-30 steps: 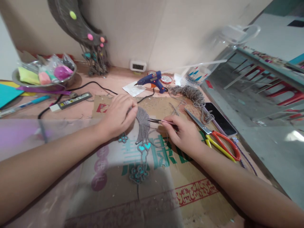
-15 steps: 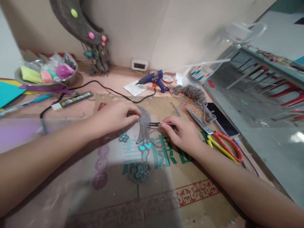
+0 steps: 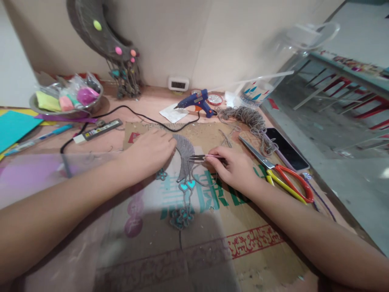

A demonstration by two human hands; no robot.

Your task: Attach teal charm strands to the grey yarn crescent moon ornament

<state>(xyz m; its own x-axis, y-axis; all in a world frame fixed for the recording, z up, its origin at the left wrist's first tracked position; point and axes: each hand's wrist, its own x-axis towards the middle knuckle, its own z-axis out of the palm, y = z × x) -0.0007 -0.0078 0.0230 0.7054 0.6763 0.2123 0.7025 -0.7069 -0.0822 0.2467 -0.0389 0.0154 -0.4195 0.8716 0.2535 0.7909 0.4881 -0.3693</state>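
Note:
A small grey cord-covered crescent [image 3: 186, 156] lies on the cardboard, with turquoise hearts [image 3: 187, 185] and turquoise flowers [image 3: 181, 219] outlined in grey cord strung below it. My right hand [image 3: 232, 164] grips dark tweezers [image 3: 200, 157], whose tips reach the crescent's right edge. A loose loop of grey cord [image 3: 197, 183] curves beneath them. At the crescent's upper left edge rests my left hand [image 3: 156, 150], its fingers curled closed; the fingertips and anything in them are hidden. A separate turquoise flower [image 3: 161, 174] lies just below this hand.
A blue glue gun [image 3: 194, 101] stands on white paper behind the crescent. To the right are grey yarn [image 3: 247, 119], scissors [image 3: 273, 164], a phone [image 3: 287, 148] and a clear jug [image 3: 258, 91]. A metal bowl [image 3: 36, 108] and a larger hanging crescent [image 3: 86, 30] are at the left.
The fingers of my left hand have curled in and its thumb has gone out of sight. My right hand keeps the tweezers at the crescent's edge. The view has shifted slightly.

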